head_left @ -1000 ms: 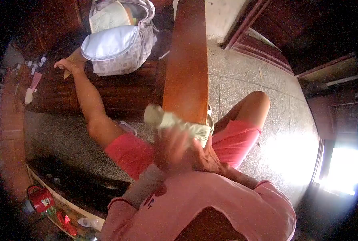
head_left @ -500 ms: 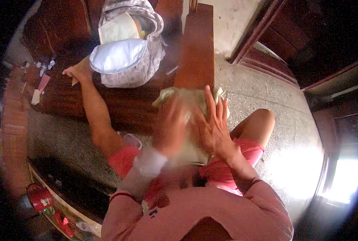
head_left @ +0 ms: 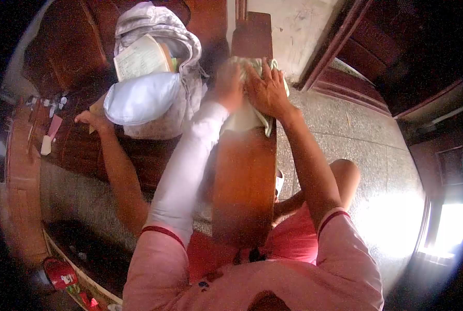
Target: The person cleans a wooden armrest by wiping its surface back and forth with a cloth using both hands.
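A pale green cloth (head_left: 247, 120) lies bunched over the far part of a long, flat, brown wooden armrest (head_left: 244, 181). On top of it rests my right hand (head_left: 267, 90), palm down, its fingers stretched out and spread. My left hand (head_left: 230, 85) is beside it on the cloth's left part, smeared by motion, so its fingers are unclear. A white sleeve (head_left: 182, 160) covers my left forearm. The cloth's far edge shows beyond my fingertips, and a loose corner hangs near the armrest's right edge.
A patterned grey-white backpack (head_left: 190, 57) stands on the dark wooden bench to the left, a book (head_left: 142, 58) sticking out of it. My bare left leg (head_left: 120, 166) reaches onto the bench. Small scraps lie farther left. A wall (head_left: 293, 36) rises beyond the armrest's right side.
Both hands have moved away from my body along the armrest, taking the cloth with them. The near part of the armrest, covered before, is now exposed.
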